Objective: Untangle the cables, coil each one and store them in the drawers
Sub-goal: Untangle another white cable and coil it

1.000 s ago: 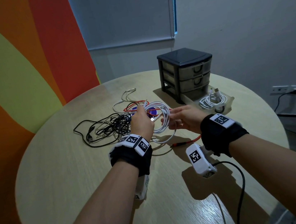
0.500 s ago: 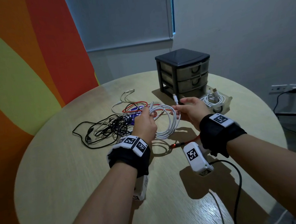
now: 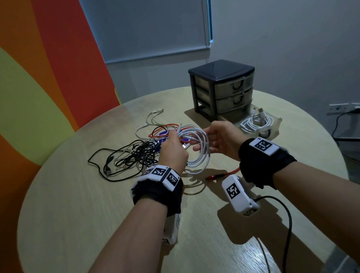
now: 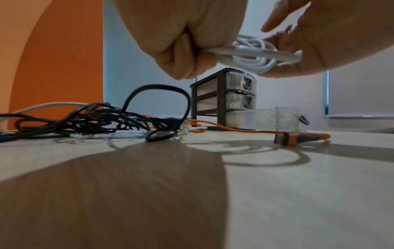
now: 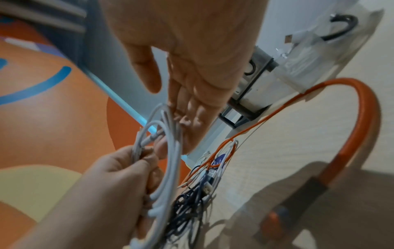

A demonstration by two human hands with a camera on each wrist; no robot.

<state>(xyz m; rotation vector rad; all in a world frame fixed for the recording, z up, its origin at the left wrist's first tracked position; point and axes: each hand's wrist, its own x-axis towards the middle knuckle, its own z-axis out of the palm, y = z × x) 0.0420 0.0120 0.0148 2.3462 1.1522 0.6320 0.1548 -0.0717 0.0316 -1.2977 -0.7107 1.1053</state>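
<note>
Coiled white cable (image 3: pixel 256 122) in open drawer (image 3: pixel 275 123)

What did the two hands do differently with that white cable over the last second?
The right hand let go: half a second ago it pinched the cable's plug end, now its fingers are spread beside the white cable coil. The left hand kept gripping the coil above the table. The black cable tangle, orange cable and drawer unit stayed put.

surface (image 3: pixel 93 216): round, pale wood grain | wall mural (image 3: pixel 18 77): orange, red and yellow-green bands, left of frame | roller blind (image 3: pixel 147 19): grey, lowered, top centre | wall socket (image 3: pixel 351 106): right edge, black plug inserted
</note>
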